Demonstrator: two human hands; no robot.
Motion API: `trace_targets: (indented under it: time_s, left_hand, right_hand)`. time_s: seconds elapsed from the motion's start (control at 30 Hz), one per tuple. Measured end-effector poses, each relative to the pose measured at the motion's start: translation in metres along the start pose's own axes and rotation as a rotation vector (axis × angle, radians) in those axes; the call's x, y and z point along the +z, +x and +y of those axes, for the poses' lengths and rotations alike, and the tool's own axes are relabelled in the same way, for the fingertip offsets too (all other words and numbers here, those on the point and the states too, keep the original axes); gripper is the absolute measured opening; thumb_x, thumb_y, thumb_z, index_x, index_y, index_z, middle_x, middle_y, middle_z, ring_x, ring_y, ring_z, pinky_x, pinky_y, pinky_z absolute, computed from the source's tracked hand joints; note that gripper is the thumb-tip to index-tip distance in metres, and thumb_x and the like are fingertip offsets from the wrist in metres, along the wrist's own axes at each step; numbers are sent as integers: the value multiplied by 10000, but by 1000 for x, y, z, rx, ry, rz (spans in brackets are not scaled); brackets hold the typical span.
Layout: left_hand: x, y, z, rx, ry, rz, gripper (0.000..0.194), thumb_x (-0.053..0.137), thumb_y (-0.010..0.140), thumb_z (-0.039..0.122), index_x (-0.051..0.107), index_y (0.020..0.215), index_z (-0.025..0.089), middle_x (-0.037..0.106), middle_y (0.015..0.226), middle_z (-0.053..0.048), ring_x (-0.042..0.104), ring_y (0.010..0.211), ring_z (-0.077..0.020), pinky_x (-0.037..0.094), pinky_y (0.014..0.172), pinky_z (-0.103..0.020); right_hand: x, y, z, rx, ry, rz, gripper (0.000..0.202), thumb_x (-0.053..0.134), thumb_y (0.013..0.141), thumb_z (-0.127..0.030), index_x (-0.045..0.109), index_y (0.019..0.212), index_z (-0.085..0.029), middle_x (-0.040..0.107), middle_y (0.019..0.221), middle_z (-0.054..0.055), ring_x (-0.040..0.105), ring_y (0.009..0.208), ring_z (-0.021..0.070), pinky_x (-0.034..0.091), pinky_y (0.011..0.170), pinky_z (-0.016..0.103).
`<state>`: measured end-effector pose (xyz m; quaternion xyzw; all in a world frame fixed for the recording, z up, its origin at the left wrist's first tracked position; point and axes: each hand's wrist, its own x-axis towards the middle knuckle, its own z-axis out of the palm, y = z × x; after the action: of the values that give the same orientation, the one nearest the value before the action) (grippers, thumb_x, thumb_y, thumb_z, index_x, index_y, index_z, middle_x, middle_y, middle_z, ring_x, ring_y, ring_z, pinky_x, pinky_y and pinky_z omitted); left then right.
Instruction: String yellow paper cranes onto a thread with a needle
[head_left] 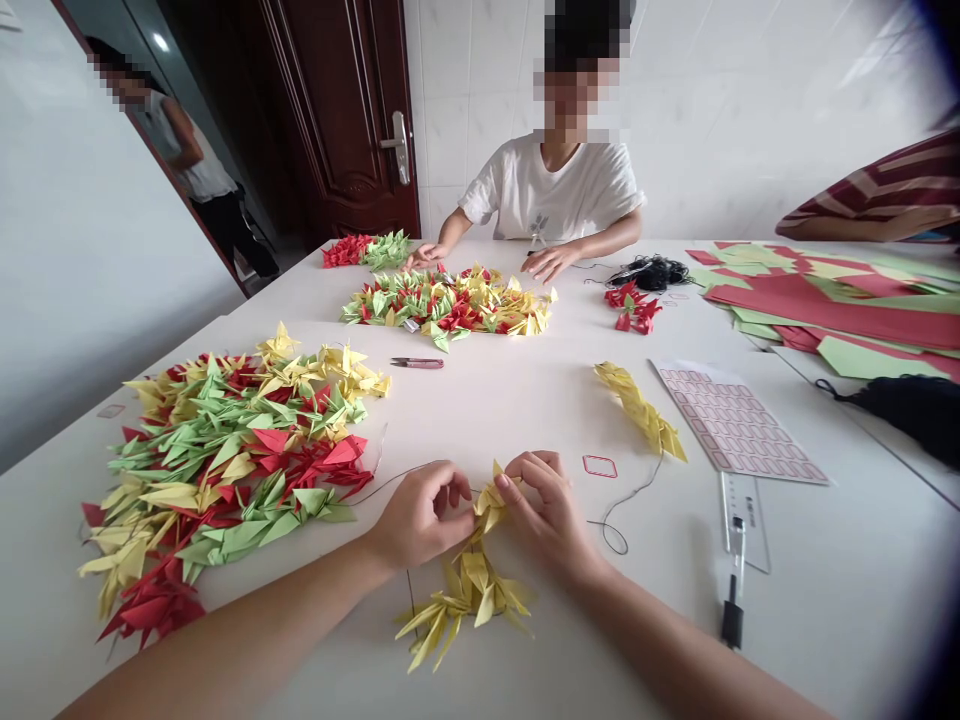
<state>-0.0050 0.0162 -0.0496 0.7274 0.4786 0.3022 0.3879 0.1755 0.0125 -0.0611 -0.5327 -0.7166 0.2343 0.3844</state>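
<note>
My left hand (429, 510) is closed at the upper end of a string of folded yellow paper pieces (474, 590), thumb and fingers pinched beside the top piece. My right hand (546, 505) grips that top yellow piece from the other side. The rest of the yellow string hangs down and lies on the table below my hands. A dark thread runs left from my left hand toward a large pile of red, green and yellow folded paper (247, 460). To the right lies another yellow string (639, 408) with a thread trailing from it.
Small scissors (418, 363) lie beyond my hands. Across the table (480, 390), a person's hands touch a second folded pile (450, 305). At right are a label sheet (739, 420), a ruler, a pen (733, 590), black thread (911, 415) and paper strips (832, 305).
</note>
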Motion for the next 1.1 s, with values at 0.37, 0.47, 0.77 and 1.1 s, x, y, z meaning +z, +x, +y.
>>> trace_targets:
  time_s: [0.37,0.47,0.77,1.1]
  left_hand:
    - [0,1,-5,142,-119,45,69,568,801,155,634,787,168,591,767,-6,502,603,-78,391,544,-184]
    - [0,1,-4,67,-123,91,43,594,799,199,623,795,167,607,753,-2,505,588,-80,388,526,-184]
    - [2,3,-5,-21,-144,64,142,570,830,294,615,836,159,605,660,2,535,563,-100,419,518,-199]
    - [1,2,-3,-30,-89,127,199,534,861,361,577,827,170,606,689,-4,560,601,-118,441,537,-210]
  right_hand:
    - [1,-2,1,-39,-51,22,213,481,890,-455,514,845,-250,606,846,31,523,886,230,375,776,389]
    - [0,-4,-1,-108,-32,64,165,505,891,-416,536,930,-259,602,906,38,528,903,226,387,776,380]
    - [4,-5,0,-144,-106,27,94,580,862,-265,667,848,-300,656,835,9,521,914,232,321,785,400]
    - [3,-3,1,-40,-94,25,165,497,905,-292,648,840,-273,694,862,16,547,938,237,332,818,408]
